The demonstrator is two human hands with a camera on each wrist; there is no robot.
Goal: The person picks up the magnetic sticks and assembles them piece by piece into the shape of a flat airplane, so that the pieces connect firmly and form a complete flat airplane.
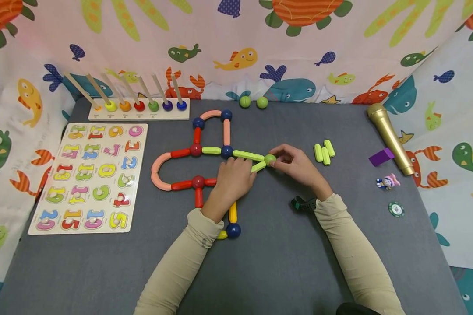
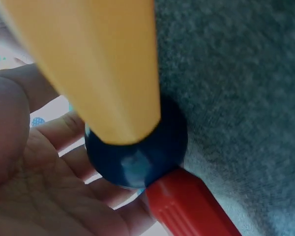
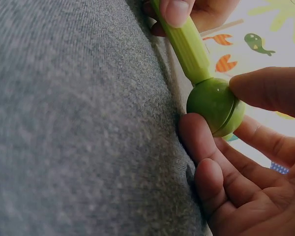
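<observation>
My right hand point(image 1: 297, 168) pinches a green ball point(image 1: 270, 159) between thumb and fingers. Two light green rods meet at that ball: a long rod point(image 1: 248, 155) from a blue ball point(image 1: 227, 152), and a second rod point(image 1: 258, 166), which my left hand point(image 1: 234, 179) pinches near the ball. In the right wrist view, the left thumb point(image 3: 178, 12) lies on the green rod point(image 3: 187, 46). Below the left palm, an orange-yellow rod point(image 2: 103, 69), a dark blue ball point(image 2: 137, 160) and a red rod point(image 2: 191, 204) join together. The left hand hides part of the figure.
Joined rods and balls, including a curved pink piece point(image 1: 156, 170), extend leftward. Loose green rods point(image 1: 324, 153) lie right; two green balls point(image 1: 253, 102) sit behind. Around them are a number board point(image 1: 88, 177), peg stand point(image 1: 139, 114), gold microphone point(image 1: 390, 138), purple block point(image 1: 381, 156), figurine point(image 1: 387, 181) and chip point(image 1: 396, 209).
</observation>
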